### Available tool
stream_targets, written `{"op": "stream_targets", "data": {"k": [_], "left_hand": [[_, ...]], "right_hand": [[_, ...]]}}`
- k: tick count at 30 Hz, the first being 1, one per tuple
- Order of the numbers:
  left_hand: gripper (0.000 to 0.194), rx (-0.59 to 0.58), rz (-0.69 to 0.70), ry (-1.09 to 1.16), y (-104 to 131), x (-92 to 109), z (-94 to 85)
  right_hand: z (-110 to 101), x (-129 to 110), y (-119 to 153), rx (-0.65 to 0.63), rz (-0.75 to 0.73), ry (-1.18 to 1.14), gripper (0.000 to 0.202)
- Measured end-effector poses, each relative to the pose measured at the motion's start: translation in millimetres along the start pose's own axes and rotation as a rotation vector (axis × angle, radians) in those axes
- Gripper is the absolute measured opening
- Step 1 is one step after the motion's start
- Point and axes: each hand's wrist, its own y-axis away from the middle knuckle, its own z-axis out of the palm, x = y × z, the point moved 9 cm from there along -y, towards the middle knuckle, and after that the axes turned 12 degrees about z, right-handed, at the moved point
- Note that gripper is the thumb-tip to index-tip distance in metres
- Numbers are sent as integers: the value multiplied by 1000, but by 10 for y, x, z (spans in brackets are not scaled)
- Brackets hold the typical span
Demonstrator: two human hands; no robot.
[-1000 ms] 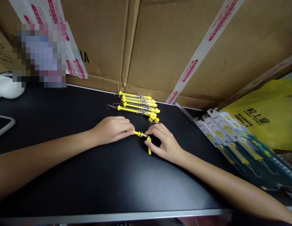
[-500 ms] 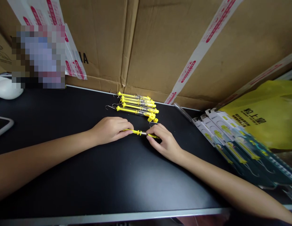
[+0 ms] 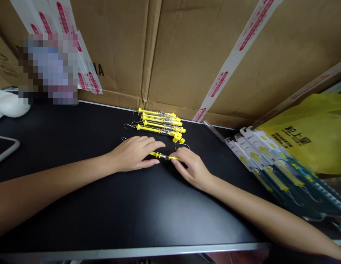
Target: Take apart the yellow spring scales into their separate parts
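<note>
We see cardboard (image 3: 187, 58) rising behind the black table (image 3: 132, 212), with a yellow bag (image 3: 320, 134) at right and overlapping packs (image 3: 277, 172) before it. These keep the places they had half a second ago, apart from a slight shift of the whole view.

The left hand (image 3: 136, 154) shows the main change: its thumb and index finger, earlier closed on the yellow shaft, are now spread clearly apart, with the shaft running back between them. Whether its hidden fingers hold the shaft, we cannot tell. The right hand (image 3: 194, 167) remains in nearly the same place, thumb and fingertips pinched together on the yellow handle.

Behind both hands we note a row of tools (image 3: 161, 129), unmoved, close to the table's back edge. At left lies a phone (image 3: 7, 149), partly out of view.

The held tool (image 3: 163, 156) is low over the table, bridging the two hands; its bright metal section is exposed between them. Two yellow caps (image 3: 177, 137) remain at the row's near right end. Smallest, a thin hook (image 3: 124, 139) now shows beyond the left knuckles, and a wire loop (image 3: 182, 144) stands out more fully behind the right fingers.
</note>
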Motion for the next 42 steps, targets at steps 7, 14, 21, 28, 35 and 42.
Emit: {"op": "stream_targets", "data": {"k": [7, 14, 21, 28, 35, 42], "left_hand": [[22, -79, -31, 61, -52, 149, 140], [23, 50, 12, -34, -22, 152, 12], [23, 56, 85, -176, -26, 241, -10], [19, 40, 123, -231, -25, 289, -6], [15, 33, 166, -316, -39, 334, -10], [13, 62, 233, -399, -33, 407, -33]], "right_hand": [[57, -80, 41, 28, -72, 211, 20], [43, -65, 34, 44, -59, 238, 23], [111, -147, 37, -36, -54, 216, 31], [166, -82, 41, -210, 109, -104, 35], [195, -41, 36, -313, 180, -349, 42], [212, -80, 61, -367, 186, -545, 47]]}}
